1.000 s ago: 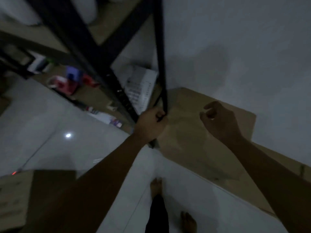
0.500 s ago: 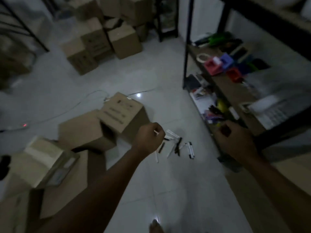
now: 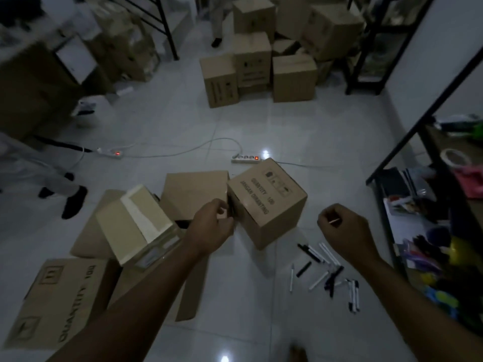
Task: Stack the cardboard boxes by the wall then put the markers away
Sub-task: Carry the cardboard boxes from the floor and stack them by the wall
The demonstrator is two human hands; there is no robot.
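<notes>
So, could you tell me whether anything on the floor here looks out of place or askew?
Yes. The markers lie scattered loose on the tiles beside the shelf rack. The printed cardboard box sits tilted on an edge, and the taped box leans askew over flattened cardboard.

Both your arms reach fwd; L hand fingers curled, R hand fisted, pinching a thin stick.
</notes>
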